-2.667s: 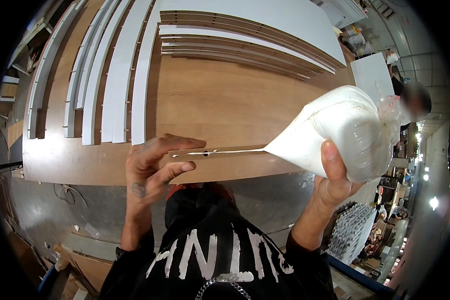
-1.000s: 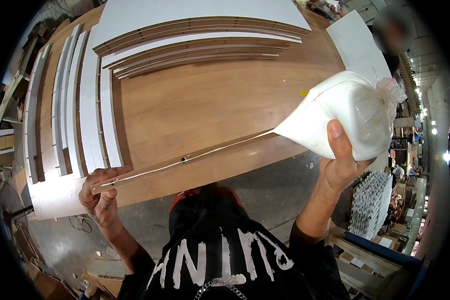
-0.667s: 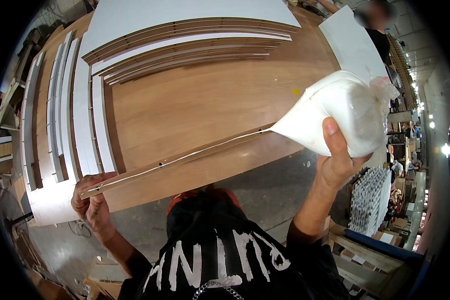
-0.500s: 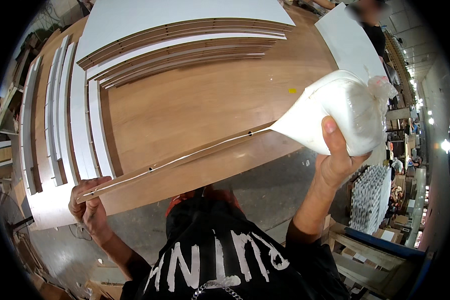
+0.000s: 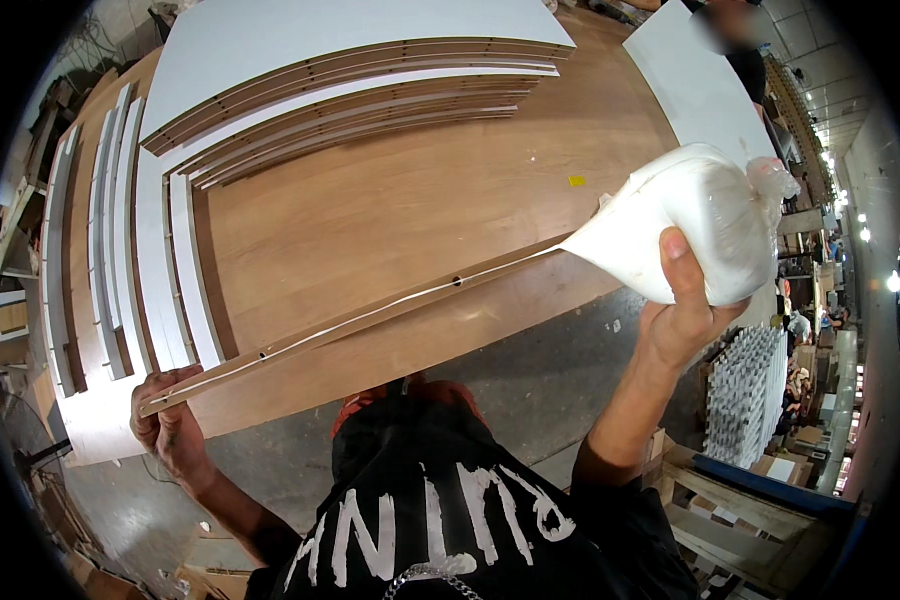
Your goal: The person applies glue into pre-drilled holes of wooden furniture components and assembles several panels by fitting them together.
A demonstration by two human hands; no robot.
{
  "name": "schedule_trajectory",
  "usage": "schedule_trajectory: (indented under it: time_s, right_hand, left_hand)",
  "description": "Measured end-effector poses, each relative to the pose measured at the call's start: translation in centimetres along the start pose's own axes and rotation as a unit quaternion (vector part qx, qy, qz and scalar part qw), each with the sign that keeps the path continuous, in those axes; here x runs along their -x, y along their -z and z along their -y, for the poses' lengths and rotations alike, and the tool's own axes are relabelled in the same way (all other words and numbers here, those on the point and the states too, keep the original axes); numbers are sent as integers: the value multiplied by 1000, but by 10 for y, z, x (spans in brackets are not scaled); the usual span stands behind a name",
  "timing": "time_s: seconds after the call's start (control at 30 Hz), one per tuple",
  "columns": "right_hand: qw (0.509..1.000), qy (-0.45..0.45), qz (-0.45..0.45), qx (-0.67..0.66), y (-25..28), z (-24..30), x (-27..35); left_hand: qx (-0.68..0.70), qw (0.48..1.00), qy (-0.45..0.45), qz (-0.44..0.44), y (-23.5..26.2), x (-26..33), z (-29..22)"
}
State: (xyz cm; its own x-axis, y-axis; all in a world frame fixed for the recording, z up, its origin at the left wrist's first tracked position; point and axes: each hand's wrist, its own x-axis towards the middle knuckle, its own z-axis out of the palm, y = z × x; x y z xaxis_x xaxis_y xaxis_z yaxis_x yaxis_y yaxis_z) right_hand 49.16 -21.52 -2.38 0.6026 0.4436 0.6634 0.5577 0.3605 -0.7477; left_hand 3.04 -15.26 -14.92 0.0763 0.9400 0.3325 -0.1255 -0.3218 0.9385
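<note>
My left hand grips the near-left end of a narrow brown board strip, which slants up to the right above the table. Along the strip's upward edge runs a thin line of white glue, passing over small dark holes. My right hand is wrapped round a clear plastic bag of white glue, thumb pressed on its side. The bag's pointed tip touches the strip's edge at the right end of the glue line. Its knotted end points to the upper right.
On the brown worktable lie a stack of white panels at the back and several long white strips at left. A white panel sits at the far right, near another person. Beyond the right edge stands a stack of pale pieces.
The bag's tip has shifted slightly right along the strip, and the white line on the edge is longer. My left hand and the strip have moved a little left and down.
</note>
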Motion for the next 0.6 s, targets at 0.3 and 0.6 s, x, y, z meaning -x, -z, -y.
schedule_trajectory:
  time_s: [0.3, 0.6]
  right_hand:
    - [999, -14, -29, -11, 15, -14, -11]
    - [999, -9, -49, -11, 27, -24, -23]
  left_hand:
    - [-18, 999, -14, -28, -3, 3, 4]
    - [-30, 995, -7, -92, -13, 4, -1]
